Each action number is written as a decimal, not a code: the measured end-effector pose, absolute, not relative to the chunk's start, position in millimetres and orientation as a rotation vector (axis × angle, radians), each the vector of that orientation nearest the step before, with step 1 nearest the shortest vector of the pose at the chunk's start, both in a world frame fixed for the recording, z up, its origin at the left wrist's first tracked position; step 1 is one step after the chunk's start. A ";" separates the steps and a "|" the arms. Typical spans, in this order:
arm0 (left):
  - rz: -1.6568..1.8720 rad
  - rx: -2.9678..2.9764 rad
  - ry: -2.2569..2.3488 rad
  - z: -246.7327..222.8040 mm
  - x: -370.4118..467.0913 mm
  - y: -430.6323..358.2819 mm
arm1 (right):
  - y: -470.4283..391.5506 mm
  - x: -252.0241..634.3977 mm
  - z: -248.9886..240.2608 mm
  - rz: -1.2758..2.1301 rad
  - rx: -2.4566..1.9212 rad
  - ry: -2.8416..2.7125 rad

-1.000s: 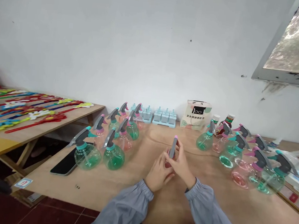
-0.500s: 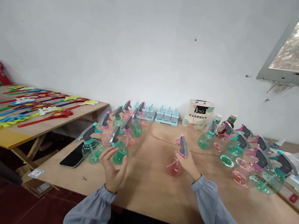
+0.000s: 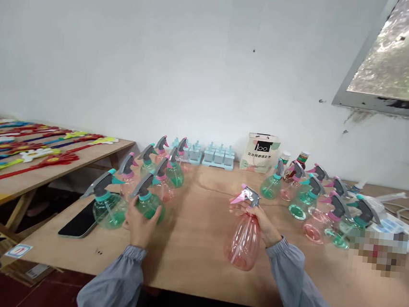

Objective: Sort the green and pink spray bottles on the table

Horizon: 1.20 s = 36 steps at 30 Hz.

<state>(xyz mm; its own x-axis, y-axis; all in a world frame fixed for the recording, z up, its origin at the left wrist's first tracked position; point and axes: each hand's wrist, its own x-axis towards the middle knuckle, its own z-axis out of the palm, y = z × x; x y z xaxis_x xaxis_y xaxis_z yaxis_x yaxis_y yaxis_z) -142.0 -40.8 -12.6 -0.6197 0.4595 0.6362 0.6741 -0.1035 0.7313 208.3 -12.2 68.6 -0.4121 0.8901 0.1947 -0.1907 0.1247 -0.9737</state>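
My right hand (image 3: 260, 222) is closed around the neck of a clear pink spray bottle (image 3: 242, 244), just under its grey and pink trigger head. This bottle is tilted slightly, with its nozzle to the left. At the left, my left hand (image 3: 141, 224) has its thumb and fingers around the body of a green spray bottle (image 3: 154, 207) with a grey and teal head. Beside that hand stands another green spray bottle (image 3: 108, 209). More pink and green spray bottles (image 3: 175, 174) stand just behind it.
Several spray bottles (image 3: 318, 227) stand in a group on the right. Along the wall are pale blue ice-pop moulds (image 3: 218, 157) and a paper bag (image 3: 260, 154). A phone (image 3: 79, 218) lies at the left edge. Colourful hand-shaped clappers (image 3: 48, 160) cover the neighbouring table.
My left hand has closed on the green spray bottle. My right hand has brought the pink bottle nearer and turned it upright. The view has shifted right.
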 end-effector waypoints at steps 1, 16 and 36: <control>-1.790 -1.282 -1.958 -15.7 -138.1 -41.2 | -13.5 207.4 67.0 1.471 -0.711 -1.458; -1.619 -1.942 -1.918 -16.2 -27.7 5.9 | -7.2 192.0 53.7 1.300 -0.811 -1.247; -1.940 -2.110 -1.613 -20.7 -24.6 10.5 | 2.3 186.1 44.2 1.288 -0.710 -1.244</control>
